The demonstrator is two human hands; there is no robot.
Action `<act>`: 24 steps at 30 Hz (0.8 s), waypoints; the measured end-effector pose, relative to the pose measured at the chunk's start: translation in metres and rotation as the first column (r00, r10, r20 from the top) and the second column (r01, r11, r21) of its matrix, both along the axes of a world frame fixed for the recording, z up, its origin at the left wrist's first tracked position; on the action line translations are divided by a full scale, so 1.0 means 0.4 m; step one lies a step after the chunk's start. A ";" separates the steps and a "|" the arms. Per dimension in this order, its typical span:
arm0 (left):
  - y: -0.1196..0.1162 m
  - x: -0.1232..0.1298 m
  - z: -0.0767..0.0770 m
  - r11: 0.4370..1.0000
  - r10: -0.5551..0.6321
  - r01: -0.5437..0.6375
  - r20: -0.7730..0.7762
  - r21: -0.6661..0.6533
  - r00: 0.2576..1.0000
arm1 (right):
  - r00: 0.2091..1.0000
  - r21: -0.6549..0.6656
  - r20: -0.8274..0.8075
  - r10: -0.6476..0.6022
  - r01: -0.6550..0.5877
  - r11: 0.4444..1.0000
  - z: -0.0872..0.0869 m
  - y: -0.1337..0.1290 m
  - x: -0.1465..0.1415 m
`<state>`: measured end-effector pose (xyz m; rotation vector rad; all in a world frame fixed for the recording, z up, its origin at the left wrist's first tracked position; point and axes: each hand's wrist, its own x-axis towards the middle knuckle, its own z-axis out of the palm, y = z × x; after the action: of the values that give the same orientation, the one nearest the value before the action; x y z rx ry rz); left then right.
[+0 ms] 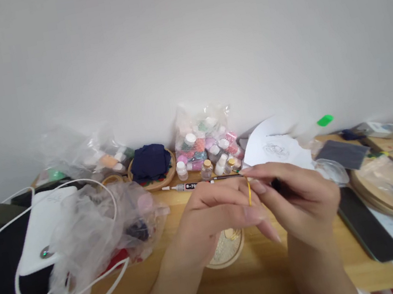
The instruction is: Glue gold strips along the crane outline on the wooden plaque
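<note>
The left hand (222, 208) has its thumb pressed down on a yellow thread (249, 193), clamped against the fingers beneath; this pinch, I think, keeps the short piece from slipping. The right hand (300, 194) comes to meet it, with the tips of its thumb and forefinger close at the upper end of the thread. Whether these fingers are closed on the thread or only beside it, I cannot tell. The two hands are so near to each other probably because a thin thread needs fine control.

Under them, near the front edge of the desk (265, 287), lies a round hoop (225, 265) with pale cloth; more yellow shows on the cloth. It is perhaps put there to be within easy reach.

Farther away, a glue tube (190, 186) lies flat behind the hands. Toward the back edge stand a small white-capped jar (182, 172) and a cork-topped bottle (207, 170), before a clear bag of jars, likely to leave the middle for working. A drawing on paper (274, 146) leans to the right of them. A dark phone (370, 225) lies by the right edge, and a crumpled plastic bag (85, 247) by the left.
</note>
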<state>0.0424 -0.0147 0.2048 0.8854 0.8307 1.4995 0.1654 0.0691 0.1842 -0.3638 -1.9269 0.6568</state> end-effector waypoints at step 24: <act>-0.003 -0.071 -0.188 0.970 -0.214 0.163 -0.304 -0.182 0.929 | 0.776 0.063 0.595 0.211 -0.307 0.950 -0.021 0.075 0.091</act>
<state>0.0138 -0.0158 0.1297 1.0780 1.0519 1.1212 0.2017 0.0989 0.1758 -0.2081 -2.6419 0.6061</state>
